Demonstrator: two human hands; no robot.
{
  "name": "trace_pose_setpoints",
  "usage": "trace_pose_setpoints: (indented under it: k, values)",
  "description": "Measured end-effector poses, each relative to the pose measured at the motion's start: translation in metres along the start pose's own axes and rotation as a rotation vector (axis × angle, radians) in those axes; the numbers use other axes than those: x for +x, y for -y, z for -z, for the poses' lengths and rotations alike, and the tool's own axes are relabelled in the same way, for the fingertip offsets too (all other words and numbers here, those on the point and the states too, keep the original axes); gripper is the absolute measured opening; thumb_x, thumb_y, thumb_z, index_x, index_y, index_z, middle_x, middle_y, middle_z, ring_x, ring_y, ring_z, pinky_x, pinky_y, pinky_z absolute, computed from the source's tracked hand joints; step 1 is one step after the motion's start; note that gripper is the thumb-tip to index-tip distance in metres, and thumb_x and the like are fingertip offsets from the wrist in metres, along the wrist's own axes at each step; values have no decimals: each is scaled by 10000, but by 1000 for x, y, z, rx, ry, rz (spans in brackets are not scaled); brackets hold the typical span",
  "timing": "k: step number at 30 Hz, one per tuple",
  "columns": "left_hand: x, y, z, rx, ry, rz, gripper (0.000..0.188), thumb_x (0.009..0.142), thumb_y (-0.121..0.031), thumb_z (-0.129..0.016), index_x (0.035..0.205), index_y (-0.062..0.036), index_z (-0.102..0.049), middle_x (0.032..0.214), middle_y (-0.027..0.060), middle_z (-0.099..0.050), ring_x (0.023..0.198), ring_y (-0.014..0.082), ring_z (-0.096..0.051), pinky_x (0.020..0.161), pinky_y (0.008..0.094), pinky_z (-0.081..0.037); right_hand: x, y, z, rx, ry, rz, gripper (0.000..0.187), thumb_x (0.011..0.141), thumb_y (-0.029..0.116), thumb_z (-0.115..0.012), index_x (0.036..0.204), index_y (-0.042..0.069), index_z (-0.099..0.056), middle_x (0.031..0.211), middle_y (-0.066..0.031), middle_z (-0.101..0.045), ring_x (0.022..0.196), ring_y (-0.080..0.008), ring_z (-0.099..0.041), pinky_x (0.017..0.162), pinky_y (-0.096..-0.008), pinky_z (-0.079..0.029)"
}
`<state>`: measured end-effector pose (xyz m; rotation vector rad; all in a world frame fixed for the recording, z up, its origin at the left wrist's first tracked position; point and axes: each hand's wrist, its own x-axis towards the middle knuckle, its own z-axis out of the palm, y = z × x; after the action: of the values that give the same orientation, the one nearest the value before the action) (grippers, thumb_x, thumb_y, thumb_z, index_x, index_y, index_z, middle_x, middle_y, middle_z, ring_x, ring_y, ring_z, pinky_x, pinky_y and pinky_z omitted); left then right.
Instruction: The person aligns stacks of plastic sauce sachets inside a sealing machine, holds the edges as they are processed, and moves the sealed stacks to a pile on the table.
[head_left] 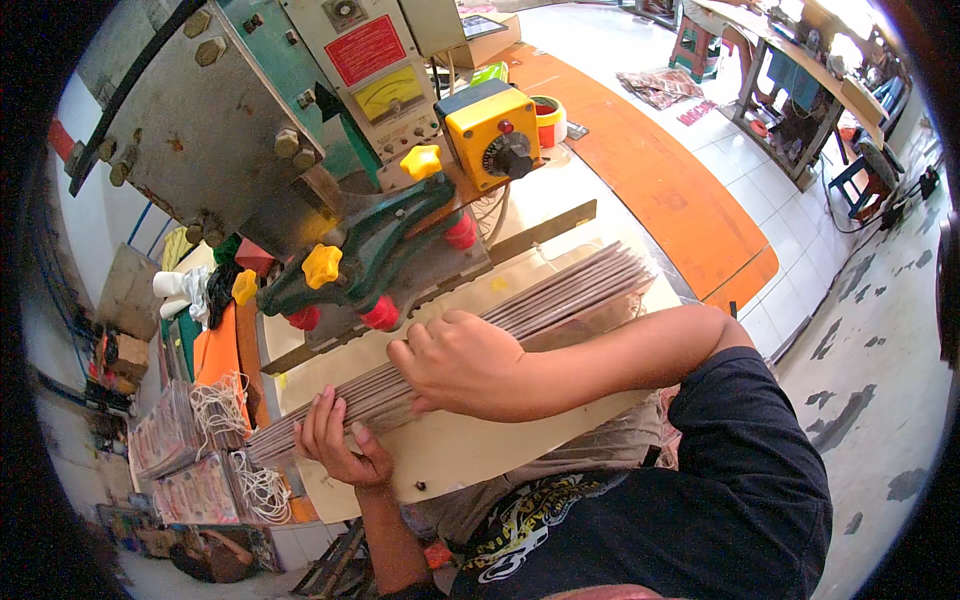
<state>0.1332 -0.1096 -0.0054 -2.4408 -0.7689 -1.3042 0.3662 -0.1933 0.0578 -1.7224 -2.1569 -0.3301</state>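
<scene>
A long bundle of thin grey-brown layers (585,283), seen edge-on like stacked flat bags or sheets, lies diagonally across the cream work board (450,455). My right hand (465,365) is curled over the middle of the bundle, knuckles up, its fingertips partly hidden. Lower down to the left, my left hand (345,440) grips the bundle's near side, with fingers over the top and thumb against the edge. The bundle's right end fans out slightly beyond my right forearm. Just behind it stands a machine with a dark green clamp frame (385,250).
Yellow star knobs (322,267) and red feet sit on the clamp. A yellow control box (490,135) with a black dial stands behind. Printed stacks (200,488) with white strings (262,490) lie at left. An orange table (650,160) curves away at right.
</scene>
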Motion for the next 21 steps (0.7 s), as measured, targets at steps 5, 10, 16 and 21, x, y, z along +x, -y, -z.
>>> trace_pose_setpoints:
  k: [5,10,16,21]
  values:
    - [2,1,1,0,5,-5,360,1061,-292,-411,1262,-50,-586,1338,150,-664,1262,310,-593,1177,516,-274,0,-1,-4,-7,-34,8,638,696,525,-825,998,28,-562,815,-75,-643,736,-250,-688,668,-349,-529]
    - [1,10,6,6,-60,25,355,1064,-272,-423,1260,-17,-570,1337,193,-643,1261,360,-578,1164,535,-305,1,-2,-6,-8,-73,2,629,692,520,-822,980,26,-560,798,-72,-637,720,-242,-681,650,-350,-522]
    - [8,30,17,-45,-337,162,374,1063,-217,-444,1303,66,-487,1431,294,-494,1336,415,-491,1154,550,-344,2,-2,-6,14,-52,13,628,699,536,-803,970,24,-560,784,-67,-633,712,-240,-672,642,-347,-512]
    - [10,52,33,-81,-589,380,417,1075,-240,-457,1363,59,-484,1468,240,-495,1394,364,-457,1178,516,-348,1,-4,-2,22,-52,28,622,700,540,-800,953,23,-564,782,-62,-632,715,-234,-666,650,-344,-509]
